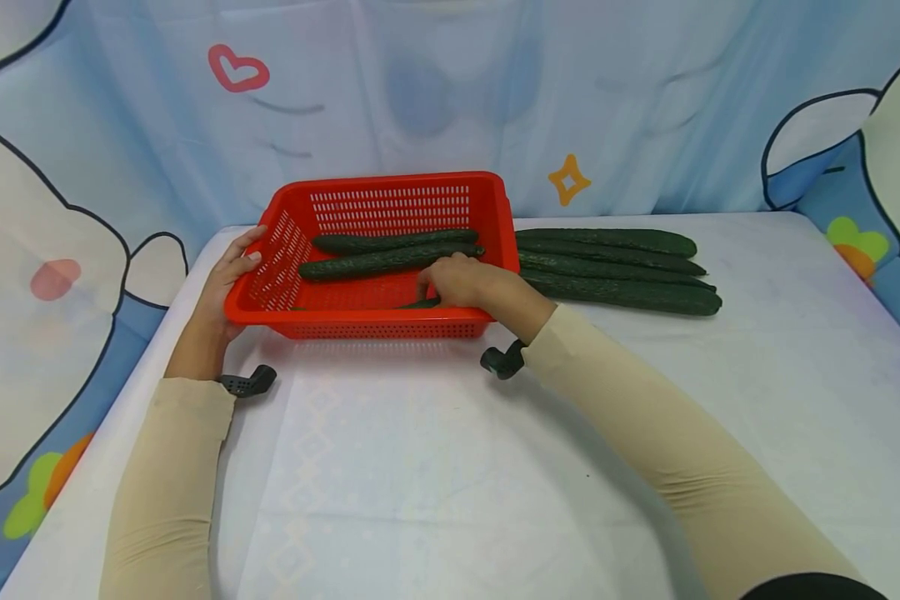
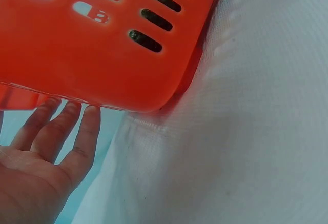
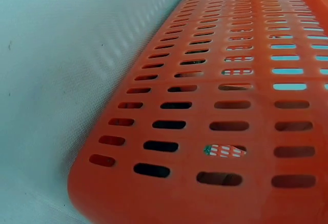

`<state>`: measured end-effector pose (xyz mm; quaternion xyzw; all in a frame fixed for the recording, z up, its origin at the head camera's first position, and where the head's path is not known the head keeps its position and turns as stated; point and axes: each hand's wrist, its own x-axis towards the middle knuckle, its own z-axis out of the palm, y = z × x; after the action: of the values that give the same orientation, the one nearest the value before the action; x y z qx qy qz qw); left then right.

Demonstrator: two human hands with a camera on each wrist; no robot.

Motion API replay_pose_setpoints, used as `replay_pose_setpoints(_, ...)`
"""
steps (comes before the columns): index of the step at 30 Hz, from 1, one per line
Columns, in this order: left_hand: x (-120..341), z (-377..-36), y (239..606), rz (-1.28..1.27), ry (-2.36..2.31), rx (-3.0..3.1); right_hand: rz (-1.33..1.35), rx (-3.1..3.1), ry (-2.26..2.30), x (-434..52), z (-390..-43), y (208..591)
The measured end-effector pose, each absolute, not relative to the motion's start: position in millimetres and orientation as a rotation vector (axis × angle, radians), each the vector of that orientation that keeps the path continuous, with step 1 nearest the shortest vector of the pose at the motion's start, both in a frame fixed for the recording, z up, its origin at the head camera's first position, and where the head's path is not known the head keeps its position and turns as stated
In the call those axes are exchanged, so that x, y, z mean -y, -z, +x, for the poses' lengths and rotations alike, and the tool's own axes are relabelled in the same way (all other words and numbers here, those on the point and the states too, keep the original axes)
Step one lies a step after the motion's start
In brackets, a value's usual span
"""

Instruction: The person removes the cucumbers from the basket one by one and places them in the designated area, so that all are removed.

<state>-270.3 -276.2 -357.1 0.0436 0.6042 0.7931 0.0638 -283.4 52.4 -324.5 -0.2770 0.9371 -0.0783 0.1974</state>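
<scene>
At the left end of the red basket [image 1: 390, 250], left hand [image 1: 228, 275] laid against the rim, fingers [image 2: 77, 137] straight and close together, tips touching the underside of the lip in the left wrist view, wrapped round nothing. Thumb on the rim's top edge in the head view. Basket standing flat on the white cloth-covered surface [image 1: 420, 467], just ahead of both forearms.

Inside the basket at its near wall, right hand [image 1: 457, 282] reaching over the front rim, fingers curled down onto the end of a dark green cucumber [image 1: 422, 303] lying along the basket floor against the near wall. Only a short piece of that cucumber in sight beneath the knuckles; whether pinched or merely touched, cannot tell. Nothing of the hand itself in the right wrist view, only the slotted orange-red wall [image 3: 215, 106] close up and the white cloth beside it.

Just beyond the right fingers, two more cucumbers [image 1: 390, 254] lying lengthwise across the basket floor, side by side, the far one slightly behind the near one. To the right of the right fingers, outside the basket, a row of four cucumbers [image 1: 615, 267] lying parallel on the surface, their left ends against the basket's right wall. Behind everything, a pale blue cartoon backdrop [image 1: 450, 100].
</scene>
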Motion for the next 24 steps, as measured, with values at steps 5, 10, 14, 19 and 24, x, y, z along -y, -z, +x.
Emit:
replay_pose_setpoints(5, 276.4, -270.3, 357.1, 0.138, -2.392, -1.832, -0.758, -2.597, 0.239, -51.6, -282.6, 324.7)
replay_pose_setpoints(10, 276.9, -270.7, 357.7, 0.14, -2.391, -1.834, -0.766, -2.594, 0.255, -50.9, -283.0, 325.6)
replay_pose_setpoints(14, 277.3, -270.9, 358.1, 0.142, -2.397, -1.824, -0.779, -2.594, 0.258, -50.9, -283.2, 326.0)
replay_pose_setpoints(19, 276.7, -270.6, 358.1, 0.134, -2.398, -1.831, -0.815, -2.593, 0.251, -51.5, -283.8, 326.0)
replay_pose_setpoints(24, 276.4, -271.1, 358.1, 0.131, -2.397, -1.837, -0.857, -2.591, 0.235, -51.9, -284.0, 325.0)
